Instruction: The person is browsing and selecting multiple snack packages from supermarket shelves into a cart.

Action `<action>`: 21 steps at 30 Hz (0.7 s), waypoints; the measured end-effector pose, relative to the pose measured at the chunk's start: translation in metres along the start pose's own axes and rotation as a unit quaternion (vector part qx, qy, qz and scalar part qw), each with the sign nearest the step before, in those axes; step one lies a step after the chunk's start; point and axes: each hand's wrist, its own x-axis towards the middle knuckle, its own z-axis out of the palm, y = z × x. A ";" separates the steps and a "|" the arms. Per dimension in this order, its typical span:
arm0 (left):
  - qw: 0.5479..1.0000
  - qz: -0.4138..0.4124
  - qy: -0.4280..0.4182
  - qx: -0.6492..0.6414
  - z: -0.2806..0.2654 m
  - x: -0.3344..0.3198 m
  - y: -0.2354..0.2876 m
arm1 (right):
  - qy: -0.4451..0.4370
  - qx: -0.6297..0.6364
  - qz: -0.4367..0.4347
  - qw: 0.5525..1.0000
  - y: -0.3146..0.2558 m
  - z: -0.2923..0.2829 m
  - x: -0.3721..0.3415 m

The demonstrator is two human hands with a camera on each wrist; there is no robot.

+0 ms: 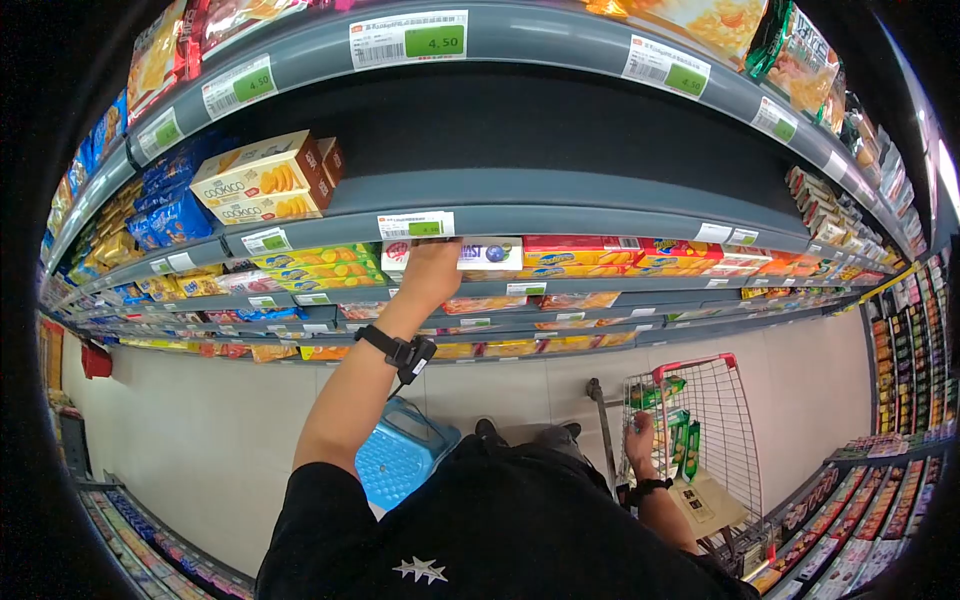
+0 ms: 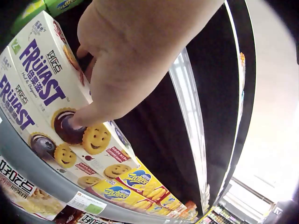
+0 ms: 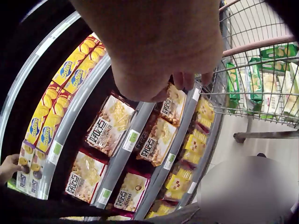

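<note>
My left hand [image 1: 432, 275] reaches under a shelf edge to a white cookie box [image 1: 497, 254]. In the left wrist view the thumb of my left hand [image 2: 126, 60] presses the blueberry picture on the upper white FRÜIAST box [image 2: 42, 70]; its other fingers go over the top edge, partly hidden. A second white box [image 2: 14, 100] lies against it, lower on the shelf. My right hand [image 1: 640, 445] hangs beside the shopping cart [image 1: 735, 420], holding nothing visible. In the right wrist view the fingers of my right hand [image 3: 163, 60] are loosely bent.
Red and yellow boxes [image 1: 580, 256] stand right of the white ones, green and yellow boxes [image 1: 325, 265] left. COOKICO boxes [image 1: 262, 180] sit one shelf above. A blue stool [image 1: 400, 455] is on the floor at left. Green packs [image 1: 680, 440] lie in the cart.
</note>
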 end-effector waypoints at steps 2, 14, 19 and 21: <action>0.999 0.021 0.030 -0.012 0.000 -0.006 0.000 | -0.053 0.001 0.002 0.999 -0.007 0.000 0.002; 0.982 0.108 0.044 -0.148 -0.046 -0.080 0.044 | -0.210 0.107 -0.072 0.969 -0.106 0.020 0.024; 0.950 0.068 -0.076 -0.295 -0.032 -0.118 0.077 | -0.326 0.222 -0.085 0.915 -0.247 -0.008 -0.001; 0.937 0.055 -0.109 -0.328 -0.025 -0.127 0.088 | -0.363 0.277 -0.158 0.876 -0.286 -0.017 -0.011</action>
